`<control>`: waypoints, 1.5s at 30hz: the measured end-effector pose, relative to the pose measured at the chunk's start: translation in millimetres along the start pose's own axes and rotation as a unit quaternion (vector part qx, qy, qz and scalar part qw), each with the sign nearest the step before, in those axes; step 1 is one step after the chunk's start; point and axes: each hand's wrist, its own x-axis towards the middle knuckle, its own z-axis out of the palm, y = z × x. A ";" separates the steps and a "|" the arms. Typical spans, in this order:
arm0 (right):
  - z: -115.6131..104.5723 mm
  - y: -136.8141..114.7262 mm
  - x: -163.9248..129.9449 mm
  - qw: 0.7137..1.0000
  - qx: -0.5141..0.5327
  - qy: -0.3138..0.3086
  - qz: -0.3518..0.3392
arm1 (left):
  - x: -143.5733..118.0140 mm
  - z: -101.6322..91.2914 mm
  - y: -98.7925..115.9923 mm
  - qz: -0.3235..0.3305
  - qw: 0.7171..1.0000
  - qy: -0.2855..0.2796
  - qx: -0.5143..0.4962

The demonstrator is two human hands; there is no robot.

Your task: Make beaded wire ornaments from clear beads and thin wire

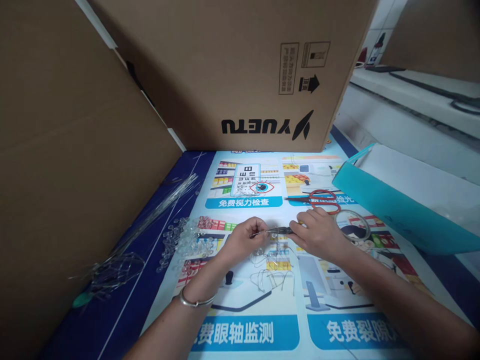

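Between the thumb and fingers of my left hand (245,241) is a thin wire, pinched near the middle of the printed mat. My right hand (317,234) is closed around the handles of a pair of pliers (280,230). The pliers' narrow jaws point left and meet the wire beside my left fingertips; the exact grip is too small to tell. Under both hands lie loose cut wires (272,282) and a few clear beads. A pile of clear beads (187,241) spreads to the left of my left hand. Red-handled scissors (325,201) lie just beyond my right hand.
A ring-shaped coil (362,234) lies by my right wrist. A teal box (405,210) stands at the right. Cardboard panels (225,65) rise at the back and left. A bundle of long wires (165,205) lies at the left, with a wire cage-like piece (116,274) near it.
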 end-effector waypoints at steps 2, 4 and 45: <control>0.3 0.3 0.4 1.000 -0.001 0.001 -0.001 | -0.2 0.0 0.6 0.000 1.000 0.000 0.000; 0.4 0.4 0.8 1.000 0.002 0.005 -0.002 | -0.6 0.2 0.7 -0.004 1.000 0.001 -0.001; 6.1 -2.0 0.2 0.999 0.033 -0.017 0.002 | -0.3 0.1 0.3 0.000 1.000 -0.004 0.016</control>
